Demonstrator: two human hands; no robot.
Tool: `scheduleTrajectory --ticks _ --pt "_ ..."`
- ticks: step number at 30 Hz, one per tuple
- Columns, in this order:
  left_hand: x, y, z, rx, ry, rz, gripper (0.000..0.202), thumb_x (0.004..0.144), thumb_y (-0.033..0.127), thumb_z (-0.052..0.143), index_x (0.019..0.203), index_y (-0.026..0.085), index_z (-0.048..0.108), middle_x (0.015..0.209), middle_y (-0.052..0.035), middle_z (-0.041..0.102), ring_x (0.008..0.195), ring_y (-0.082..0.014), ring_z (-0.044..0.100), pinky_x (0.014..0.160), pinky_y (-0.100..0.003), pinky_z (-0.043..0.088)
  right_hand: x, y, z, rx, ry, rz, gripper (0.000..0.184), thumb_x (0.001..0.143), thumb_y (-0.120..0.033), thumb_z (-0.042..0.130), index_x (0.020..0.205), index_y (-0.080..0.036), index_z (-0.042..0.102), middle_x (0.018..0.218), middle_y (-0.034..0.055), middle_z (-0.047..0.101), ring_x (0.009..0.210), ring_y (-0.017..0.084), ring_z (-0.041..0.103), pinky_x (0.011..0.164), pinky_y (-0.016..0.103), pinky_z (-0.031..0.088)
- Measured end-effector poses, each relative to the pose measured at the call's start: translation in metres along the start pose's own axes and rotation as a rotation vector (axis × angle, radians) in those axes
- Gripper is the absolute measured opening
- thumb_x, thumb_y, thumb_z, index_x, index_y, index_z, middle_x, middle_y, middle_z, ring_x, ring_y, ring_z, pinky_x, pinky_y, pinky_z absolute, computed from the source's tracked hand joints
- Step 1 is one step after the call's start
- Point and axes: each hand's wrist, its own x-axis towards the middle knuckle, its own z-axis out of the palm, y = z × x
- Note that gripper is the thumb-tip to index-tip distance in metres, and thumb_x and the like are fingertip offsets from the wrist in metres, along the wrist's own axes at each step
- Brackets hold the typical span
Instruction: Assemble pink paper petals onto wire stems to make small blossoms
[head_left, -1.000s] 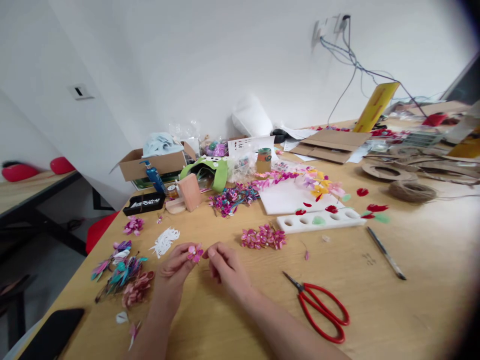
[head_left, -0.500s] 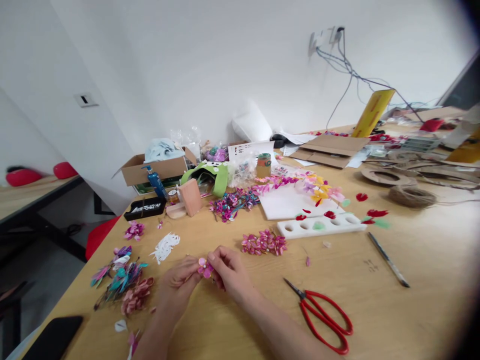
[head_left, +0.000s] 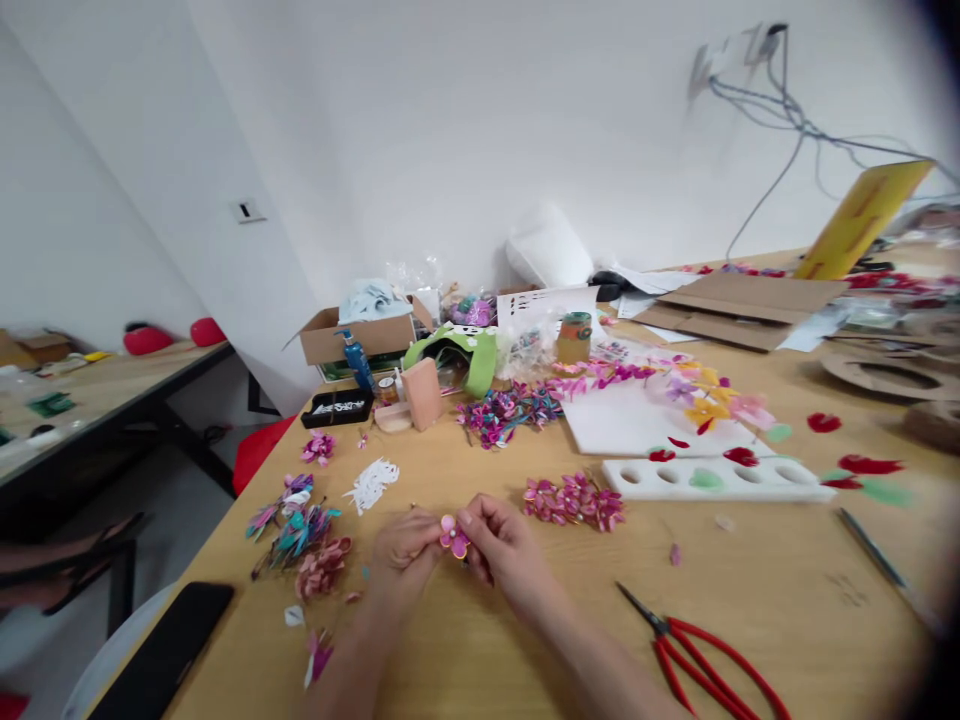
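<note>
Between my two hands is a small pink-purple artificial flower (head_left: 454,537) with a pale bead at its centre and a yellowish edge. My left hand (head_left: 407,550) is closed at the flower's left side, its fingers curled in a pinch. My right hand (head_left: 501,545) pinches at the flower's right side with thumb and forefinger; the stem is mostly hidden. A cluster of similar pink flowers (head_left: 574,501) lies just beyond my right hand. Red-handled scissors (head_left: 705,655) rest on the wooden table (head_left: 480,640) to the right.
White paper pieces (head_left: 373,484), teal and purple flower bunches (head_left: 304,525) and a black phone (head_left: 169,650) lie on the left. A white holed block (head_left: 716,480) sits at right. A cardboard box (head_left: 322,338), blue pump bottle (head_left: 358,362) and jar (head_left: 574,338) stand behind.
The view has swung left, so everything appears shifted to the right. Both hands keep their pinch at the flower, which now faces the camera a little more.
</note>
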Motion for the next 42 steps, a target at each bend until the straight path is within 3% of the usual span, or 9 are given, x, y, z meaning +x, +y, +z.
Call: scheduleTrajectory --ticks 6,17,24,32,42 --pt "-0.0019 -0.0043 0.0006 -0.053 0.042 -0.011 0.020 0.085 0.026 0.056 0.074 0.018 0.071 0.066 -0.0030 0.066 0.066 -0.0166 0.058 0.069 -0.028 0.045 -0.0007 0.0025 -0.0013 0.047 0.017 0.034 0.049 0.078 -0.062 0.054 0.064 -0.016 0.052 0.043 -0.0068 0.045 0.031 0.004 0.035 0.030 0.016 0.025" --pt "0.0003 -0.0002 0.0030 -0.017 0.027 -0.036 0.025 0.087 0.025 0.051 0.072 0.017 0.069 0.065 -0.0038 0.065 0.065 -0.0162 0.057 0.068 -0.028 0.043 -0.0010 0.0030 -0.0032 -0.037 0.012 0.044 0.048 0.075 -0.062 0.057 0.063 -0.017 0.050 0.044 -0.0072 0.043 0.032 0.004 0.036 0.031 0.017 0.024" --pt "-0.0026 -0.0059 0.0040 -0.007 0.070 -0.032 0.025 0.087 0.027 0.051 0.072 0.018 0.069 0.065 -0.0035 0.064 0.066 -0.0165 0.057 0.068 -0.028 0.043 -0.0024 0.0033 -0.0039 -0.009 -0.023 0.048 0.042 0.078 -0.056 0.059 0.065 -0.017 0.051 0.045 -0.0070 0.043 0.033 0.005 0.036 0.032 0.017 0.024" --pt "-0.0026 -0.0055 0.0035 0.027 0.081 -0.010 0.026 0.088 0.026 0.049 0.073 0.018 0.069 0.062 -0.0038 0.063 0.063 -0.0159 0.055 0.065 -0.028 0.043 -0.0019 0.0009 -0.0040 -0.006 -0.020 0.078 0.041 0.072 -0.054 0.065 0.064 -0.017 0.051 0.043 -0.0077 0.044 0.032 0.004 0.035 0.033 0.017 0.023" --pt "-0.0052 -0.0075 0.0032 0.055 0.075 -0.002 0.024 0.087 0.024 0.049 0.079 0.021 0.072 0.066 -0.0049 0.065 0.065 -0.0191 0.057 0.066 -0.032 0.042 -0.0028 -0.0029 -0.0008 0.170 0.017 0.164 0.028 0.069 -0.040 0.064 0.060 -0.016 0.053 0.039 -0.0068 0.045 0.029 0.004 0.031 0.030 0.017 0.017"
